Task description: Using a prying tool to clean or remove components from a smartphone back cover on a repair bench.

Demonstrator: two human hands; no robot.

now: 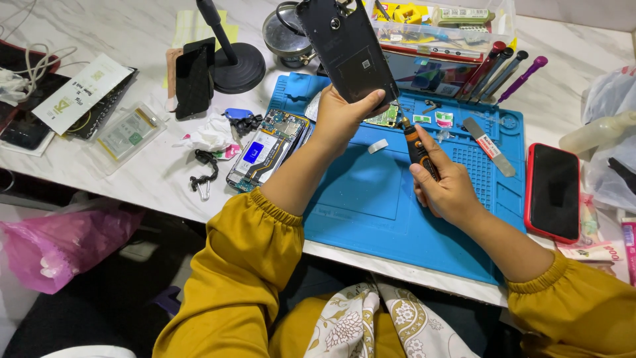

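My left hand [341, 119] grips the lower end of a dark phone back panel [348, 46], held up and tilted over the blue work mat [371, 199]. My right hand [447, 189] holds a black and orange screwdriver [416, 146], its thin tip pointing up toward the panel's lower edge. An opened phone body [268, 149] with exposed boards and a battery lies at the mat's left edge. A small green circuit board [384, 118] rests on the mat just behind my left hand.
A red-cased phone [553, 192] lies right of the mat. Several pen-like tools [500, 73] and a clear parts box [437, 23] sit at the back. A black stand [232, 63], dark phone parts [193, 78], packaged batteries [126, 132] and a pink bag [59, 245] are on the left.
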